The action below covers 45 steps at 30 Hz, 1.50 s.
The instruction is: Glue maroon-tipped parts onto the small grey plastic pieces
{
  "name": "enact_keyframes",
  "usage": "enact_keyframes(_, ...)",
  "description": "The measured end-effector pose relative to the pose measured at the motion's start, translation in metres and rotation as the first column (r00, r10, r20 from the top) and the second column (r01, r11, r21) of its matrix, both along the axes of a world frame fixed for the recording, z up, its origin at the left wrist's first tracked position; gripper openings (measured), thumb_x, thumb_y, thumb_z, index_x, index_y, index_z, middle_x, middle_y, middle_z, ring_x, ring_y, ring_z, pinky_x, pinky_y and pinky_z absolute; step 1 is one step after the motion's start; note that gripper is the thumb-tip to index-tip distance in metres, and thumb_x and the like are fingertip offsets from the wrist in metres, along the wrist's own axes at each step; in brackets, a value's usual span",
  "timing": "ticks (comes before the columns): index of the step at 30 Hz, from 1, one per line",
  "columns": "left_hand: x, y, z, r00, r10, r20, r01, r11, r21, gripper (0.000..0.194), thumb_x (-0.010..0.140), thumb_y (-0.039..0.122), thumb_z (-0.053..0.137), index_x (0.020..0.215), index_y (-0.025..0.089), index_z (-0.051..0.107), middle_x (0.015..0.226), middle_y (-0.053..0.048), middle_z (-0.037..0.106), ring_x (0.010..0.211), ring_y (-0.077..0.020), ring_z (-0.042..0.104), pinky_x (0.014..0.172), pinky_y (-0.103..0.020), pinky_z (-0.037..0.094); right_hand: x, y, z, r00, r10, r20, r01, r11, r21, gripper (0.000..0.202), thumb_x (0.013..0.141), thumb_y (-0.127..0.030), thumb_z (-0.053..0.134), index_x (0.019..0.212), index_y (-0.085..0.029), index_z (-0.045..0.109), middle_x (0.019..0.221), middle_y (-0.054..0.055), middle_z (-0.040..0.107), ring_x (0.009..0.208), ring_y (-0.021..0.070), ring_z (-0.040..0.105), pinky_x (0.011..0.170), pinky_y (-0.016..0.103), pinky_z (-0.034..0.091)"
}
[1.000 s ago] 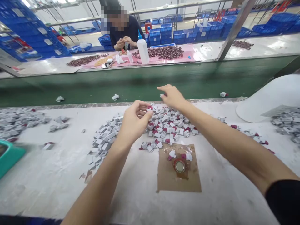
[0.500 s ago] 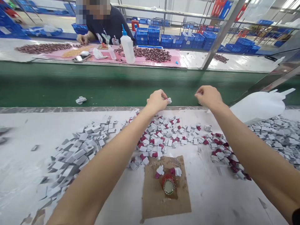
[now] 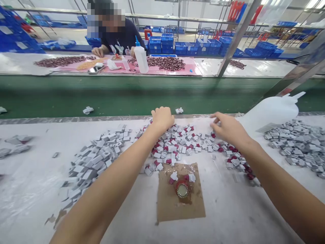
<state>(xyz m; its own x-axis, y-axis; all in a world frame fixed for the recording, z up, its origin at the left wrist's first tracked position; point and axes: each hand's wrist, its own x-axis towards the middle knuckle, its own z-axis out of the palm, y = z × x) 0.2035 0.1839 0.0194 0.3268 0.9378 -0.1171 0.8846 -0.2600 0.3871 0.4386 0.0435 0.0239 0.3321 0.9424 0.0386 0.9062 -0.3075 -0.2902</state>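
- Head view: left hand bent over grey-and-maroon pieces heaped on the pale surface; grip curled, opening and contents hidden.
- Right hand hovered near the heap's right part; grip partly open, nothing visible between fingertips.
- Round cap lay on cardboard, nearer the camera.

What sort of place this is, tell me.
Likely a factory assembly floor: a long green belt, probably a conveyor, heaps of small grey parts beside it, and stacked blue bins behind.
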Motion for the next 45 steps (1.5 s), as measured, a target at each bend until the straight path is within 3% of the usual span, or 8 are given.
enact_keyframes(5,-0.019,-0.017,-0.006,0.995,-0.071,0.063,0.074,0.996,-0.046,0.040,0.112,0.043,0.077,0.144,0.020,0.074,0.147,-0.013,0.075,0.126,-0.0288,0.076,0.108,-0.052,0.068,-0.006,-0.073,-0.006,1.000,0.006,0.011,-0.006,1.000,0.007,0.030,0.107,-0.033,0.053,0.110,-0.025,0.082,0.122,0.011,0.086,0.091,0.0308,0.079,0.065,0.040,0.047)
enact_keyframes(12,-0.030,-0.045,0.002,0.965,-0.135,0.224,0.141,0.990,-0.009,0.022,0.116,0.026,0.058,0.125,0.018,0.077,0.127,-0.013,0.083,0.116,-0.0277,0.080,0.105,-0.045,0.064,0.001,-0.109,-0.009,0.999,-0.004,-0.032,0.006,0.997,0.073,0.033,0.107,-0.040,0.052,0.113,-0.029,0.083,0.126,0.008,0.087,0.108,0.0329,0.082,0.074,0.041,0.058)
enact_keyframes(18,-0.067,-0.101,0.015,0.946,-0.146,0.289,0.113,0.985,0.128,0.033,0.113,0.030,0.051,0.138,0.023,0.071,0.153,-0.013,0.076,0.144,-0.0312,0.070,0.118,-0.045,0.057,0.001,-0.139,-0.004,0.991,-0.013,-0.130,0.040,0.977,0.211,0.032,0.103,-0.051,0.058,0.116,-0.033,0.081,0.119,0.012,0.088,0.105,0.0398,0.084,0.082,0.052,0.062)
enact_keyframes(24,-0.142,-0.165,0.008,0.983,0.097,0.158,-0.136,0.956,0.259,0.039,0.109,0.026,0.048,0.137,0.021,0.074,0.142,-0.022,0.072,0.143,-0.0462,0.061,0.121,-0.068,0.048,0.000,-0.189,-0.013,0.958,-0.079,-0.275,0.159,0.945,0.284,0.030,0.105,-0.053,0.069,0.133,-0.053,0.079,0.129,0.014,0.086,0.110,0.0411,0.086,0.075,0.053,0.066)
enact_keyframes(28,-0.176,-0.178,-0.001,0.953,0.288,-0.090,-0.238,0.900,0.366,0.039,0.106,0.022,0.051,0.135,0.020,0.078,0.141,-0.025,0.070,0.138,-0.0525,0.057,0.110,-0.072,0.049,-0.017,-0.215,-0.038,0.918,0.074,-0.389,0.031,0.966,0.256,0.025,0.101,-0.061,0.074,0.122,-0.053,0.086,0.128,0.010,0.088,0.105,0.0413,0.088,0.064,0.049,0.069)
enact_keyframes(33,-0.180,-0.170,-0.010,0.952,0.266,-0.152,-0.198,0.912,0.359,0.028,0.100,0.017,0.058,0.114,0.023,0.082,0.141,-0.022,0.072,0.136,-0.0519,0.058,0.113,-0.072,0.047,-0.042,-0.230,-0.061,0.845,0.286,-0.452,-0.187,0.950,0.251,0.031,0.106,-0.055,0.074,0.126,-0.037,0.088,0.123,0.008,0.089,0.094,0.0318,0.089,0.064,0.035,0.073)
enact_keyframes(38,-0.179,-0.167,-0.010,0.971,0.232,-0.059,-0.199,0.919,0.340,0.015,0.101,0.019,0.060,0.102,0.024,0.074,0.137,-0.021,0.077,0.140,-0.0515,0.057,0.115,-0.074,0.044,-0.040,-0.236,-0.065,0.860,0.261,-0.438,-0.175,0.958,0.227,0.027,0.105,-0.056,0.076,0.117,-0.034,0.088,0.107,0.006,0.090,0.080,0.0272,0.087,0.063,0.032,0.072)
enact_keyframes(45,-0.175,-0.228,-0.001,0.938,0.143,0.317,-0.195,0.971,0.139,0.023,0.112,0.047,0.063,0.124,0.029,0.071,0.102,-0.003,0.082,0.106,-0.0295,0.080,0.104,-0.046,0.056,-0.044,-0.255,-0.065,0.893,0.144,-0.427,-0.035,0.967,0.253,0.026,0.102,-0.062,0.076,0.108,-0.039,0.086,0.091,0.002,0.084,0.070,0.0268,0.078,0.071,0.040,0.070)
